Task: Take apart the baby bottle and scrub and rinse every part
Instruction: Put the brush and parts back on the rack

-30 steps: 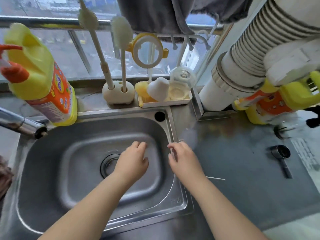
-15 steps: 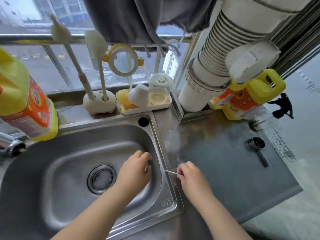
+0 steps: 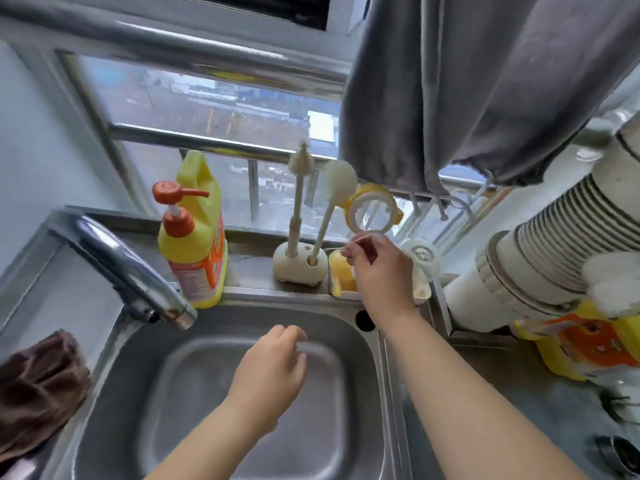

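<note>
The sink [image 3: 114,382] was the landmark. Behind its rear rim stood a soap bottle [image 3: 195,244], with a brush stand [image 3: 300,268] to that bottle's right and a tray [image 3: 420,295] further right. The tap [image 3: 121,268] reached over its left rear corner. A cloth [image 3: 38,389] lay left of it.
</note>
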The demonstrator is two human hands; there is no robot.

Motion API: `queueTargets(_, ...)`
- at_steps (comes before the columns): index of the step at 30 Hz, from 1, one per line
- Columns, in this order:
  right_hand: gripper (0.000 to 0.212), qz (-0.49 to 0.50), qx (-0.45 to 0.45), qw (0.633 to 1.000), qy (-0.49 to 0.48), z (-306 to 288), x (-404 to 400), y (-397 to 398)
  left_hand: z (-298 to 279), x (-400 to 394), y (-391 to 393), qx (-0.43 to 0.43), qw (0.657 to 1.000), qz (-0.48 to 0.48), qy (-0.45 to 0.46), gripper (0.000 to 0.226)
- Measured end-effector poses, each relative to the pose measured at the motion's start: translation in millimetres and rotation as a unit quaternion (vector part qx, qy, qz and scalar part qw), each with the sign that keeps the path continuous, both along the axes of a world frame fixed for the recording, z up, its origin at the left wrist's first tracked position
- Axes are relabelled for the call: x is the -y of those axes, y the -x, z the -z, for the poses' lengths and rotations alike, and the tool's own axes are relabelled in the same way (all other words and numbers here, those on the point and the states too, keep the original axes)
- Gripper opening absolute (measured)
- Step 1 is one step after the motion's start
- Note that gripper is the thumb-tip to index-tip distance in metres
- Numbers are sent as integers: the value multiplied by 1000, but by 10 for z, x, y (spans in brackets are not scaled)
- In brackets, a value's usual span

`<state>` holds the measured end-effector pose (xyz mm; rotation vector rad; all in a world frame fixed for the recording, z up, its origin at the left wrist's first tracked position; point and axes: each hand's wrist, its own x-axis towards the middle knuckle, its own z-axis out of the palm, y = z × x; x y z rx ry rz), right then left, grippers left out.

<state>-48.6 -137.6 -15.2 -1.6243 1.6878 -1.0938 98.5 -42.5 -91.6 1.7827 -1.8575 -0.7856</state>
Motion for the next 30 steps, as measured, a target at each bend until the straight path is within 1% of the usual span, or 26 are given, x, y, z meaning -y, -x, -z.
queueTargets(3,13,3,-17,1000,-1,49,230,-229,24,10,-137,-21,999,-28,-2,20)
queueTargets(6,13,11,-41,999,0,124,371,-332,36,43,-274,-23,999,-48,0,20)
queueTargets(12,17,17,-56,997,-48,289,492,-412,45,114,-435,-26,997,-69,5,19)
queueTargets(16,17,27,-60,994,-93,332,534,-487,66,103,-468,-23,998,-61,6,20)
queueTargets(19,24,38,-73,986,-146,347,565,-539,51,75,-487,-21,999,-45,14,21)
queueTargets(21,29,31,-78,971,-223,344,545,-574,23,60,-499,-17,999,-33,15,22)
queueTargets(22,30,9,-99,958,-270,337,499,-594,1,52,-509,-15,999,-29,15,22)
queueTargets(24,28,-88,-180,922,-330,260,320,-641,-28,26,-549,-15,999,-25,15,23)
queueTargets(25,26,-142,-209,912,-322,192,218,-666,-36,21,-572,-16,999,-26,17,23)
queueTargets(26,26,-184,-218,914,-288,79,127,-703,-51,9,-605,-12,999,-25,19,22)
queueTargets(28,23,-223,-200,940,-163,-213,53,-804,-118,-26,-676,-1,999,-29,25,21)
queueTargets(30,12,-234,-170,957,-34,-505,133,-949,-175,-73,-745,14,998,-9,61,22)
